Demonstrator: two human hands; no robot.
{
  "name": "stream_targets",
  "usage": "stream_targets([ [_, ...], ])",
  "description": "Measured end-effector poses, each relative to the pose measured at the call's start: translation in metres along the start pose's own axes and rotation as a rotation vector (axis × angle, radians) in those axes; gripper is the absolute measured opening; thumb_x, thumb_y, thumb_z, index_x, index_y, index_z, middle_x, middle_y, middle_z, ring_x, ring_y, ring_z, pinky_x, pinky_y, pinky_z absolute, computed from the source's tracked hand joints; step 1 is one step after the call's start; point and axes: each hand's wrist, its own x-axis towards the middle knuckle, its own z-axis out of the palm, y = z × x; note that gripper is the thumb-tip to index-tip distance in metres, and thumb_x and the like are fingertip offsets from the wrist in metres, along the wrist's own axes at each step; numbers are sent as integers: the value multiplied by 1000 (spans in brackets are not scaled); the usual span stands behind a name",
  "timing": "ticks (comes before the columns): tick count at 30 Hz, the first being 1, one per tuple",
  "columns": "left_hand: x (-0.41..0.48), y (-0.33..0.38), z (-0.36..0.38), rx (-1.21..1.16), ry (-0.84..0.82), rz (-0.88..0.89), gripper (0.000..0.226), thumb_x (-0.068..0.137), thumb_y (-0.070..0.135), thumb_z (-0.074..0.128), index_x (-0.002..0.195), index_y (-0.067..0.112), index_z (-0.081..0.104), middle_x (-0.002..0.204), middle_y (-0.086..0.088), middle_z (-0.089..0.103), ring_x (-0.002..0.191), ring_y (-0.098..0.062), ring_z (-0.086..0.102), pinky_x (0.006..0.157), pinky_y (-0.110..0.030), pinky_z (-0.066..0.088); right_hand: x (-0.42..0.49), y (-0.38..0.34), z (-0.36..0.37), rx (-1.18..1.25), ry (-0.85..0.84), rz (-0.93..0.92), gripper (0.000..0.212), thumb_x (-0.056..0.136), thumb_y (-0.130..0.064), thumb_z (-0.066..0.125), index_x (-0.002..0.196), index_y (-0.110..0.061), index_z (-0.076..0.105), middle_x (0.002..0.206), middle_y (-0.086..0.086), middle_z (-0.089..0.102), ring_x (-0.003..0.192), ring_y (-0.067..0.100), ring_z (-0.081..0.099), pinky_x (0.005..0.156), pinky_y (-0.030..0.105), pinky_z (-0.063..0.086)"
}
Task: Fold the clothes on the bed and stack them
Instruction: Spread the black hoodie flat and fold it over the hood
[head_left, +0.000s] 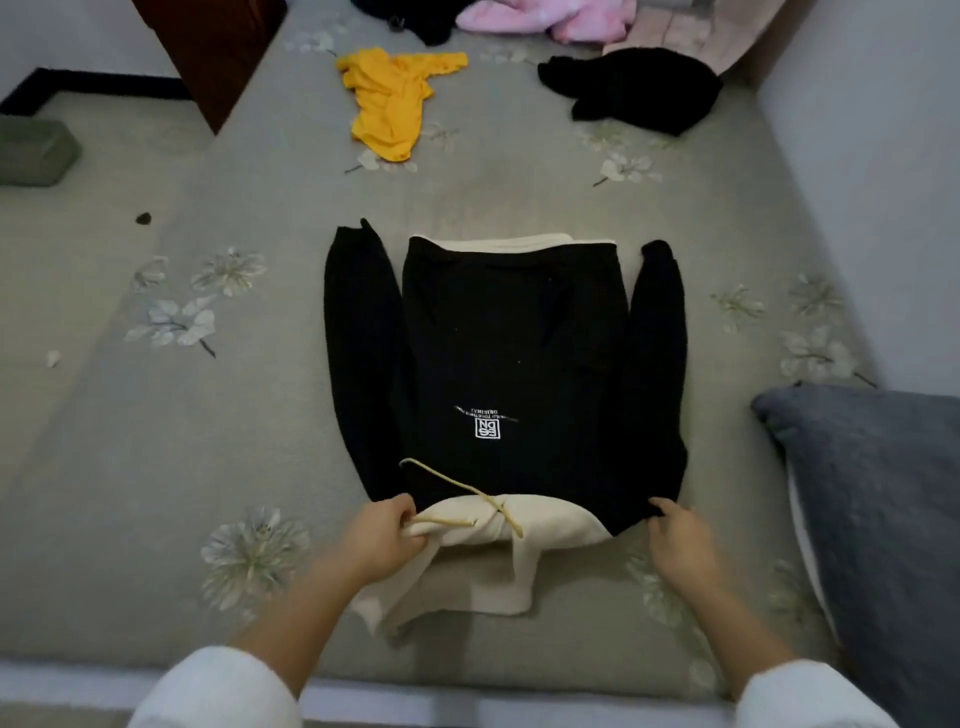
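Now | soft black hoodie (509, 353) flat, sleeves alongside | left hand (382, 538) grips cream hood (545, 525) | right hand (680, 540) pinches black shoulder (644, 493)

We look down on a bed (234, 441) whose grey-green sheet carries pale printed flowers. At 3 o'clock a plain pale wall (883, 182) runs alongside it. A grey pillow (883, 519) lies at the bed's right side, near 4 o'clock. At 11 o'clock stands a dark brown wooden panel (218, 57); we cannot tell whether it is a door or a cupboard. Left of it a white wall (78, 31) meets a black skirting board (104, 83). A dull green block (36, 150) sits at 10 o'clock. The light is dim and soft.
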Motion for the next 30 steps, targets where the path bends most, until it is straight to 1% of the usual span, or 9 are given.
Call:
stream_targets([
  [5, -2, -23, 43, -599, 262, -264, 46, 88, 21, 62, 129, 19, 43, 125, -3, 44, 106, -19, 46, 86, -33, 40, -19, 24, 45, 381, 66, 164, 63, 94, -4, 49, 150, -6, 22, 130, 23, 52, 108, 36, 55, 89, 38, 43],
  [8, -1, -43, 64, -827, 392, -509, 36, 97, 13, 44, 132, 7, 46, 131, -14, 48, 110, -24, 45, 90, -33, 33, -27, 33, 78, 441, 47, 321, 45, 91, -1, 50, 135, 0, 43, 100, 18, 57, 73, 24, 54, 62, 29, 40],
  [11, 0, -64, 82, -686, 239, -451, 36, 98, 4, 37, 128, 6, 57, 136, -13, 51, 124, -30, 44, 104, -37, 31, -31, 30, 110, 457, -265, 320, 20, 94, -10, 48, 108, -12, 63, 84, 6, 57, 66, 17, 52, 61, 32, 46],
  [13, -2, -69, 88, -554, 144, -334, 45, 90, -10, 37, 125, 7, 60, 133, -13, 54, 122, -29, 46, 101, -34, 33, -32, 21, 131, 494, -400, 270, 33, 89, -1, 52, 120, -7, 59, 100, 9, 60, 88, 24, 58, 69, 30, 46],
  [15, -5, -73, 88, -473, 68, -267, 54, 83, -17, 34, 120, 9, 63, 124, -12, 60, 113, -25, 50, 92, -32, 37, -34, 9, 146, 513, -404, 212, 52, 78, 10, 57, 128, -4, 54, 119, 10, 56, 110, 27, 55, 74, 32, 48],
  [17, -6, -78, 86, -397, -28, -219, 57, 79, -18, 37, 124, 8, 60, 129, -11, 57, 120, -28, 49, 97, -35, 39, -37, -1, 157, 593, -395, 191, 54, 70, 13, 66, 120, -6, 57, 115, 9, 60, 101, 23, 59, 68, 27, 52],
  [21, -12, -81, 77, -17, -303, -98, 83, 74, 1, 66, 148, 10, 29, 150, -6, 30, 135, -28, 34, 104, -29, 35, -40, -15, 155, 808, -411, 268, 15, 80, -15, 74, 92, -11, 66, 92, 4, 69, 85, 16, 62, 65, 21, 47],
  [25, -22, -70, 75, -376, -81, -123, 37, 88, 25, 67, 122, 12, 60, 115, -2, 63, 107, -21, 59, 80, -21, 45, -33, -15, 124, 1052, -376, 275, 8, 86, -12, 62, 91, -7, 66, 89, 7, 69, 82, 16, 61, 72, 30, 44],
  [30, -40, -65, 72, -668, -510, -373, 50, 71, 41, 70, 108, 8, 66, 93, -12, 72, 80, -21, 68, 70, -34, 57, -30, 26, 72, 1022, -548, 271, 15, 85, -2, 59, 99, -1, 63, 81, 12, 67, 71, 20, 64, 59, 30, 50],
])
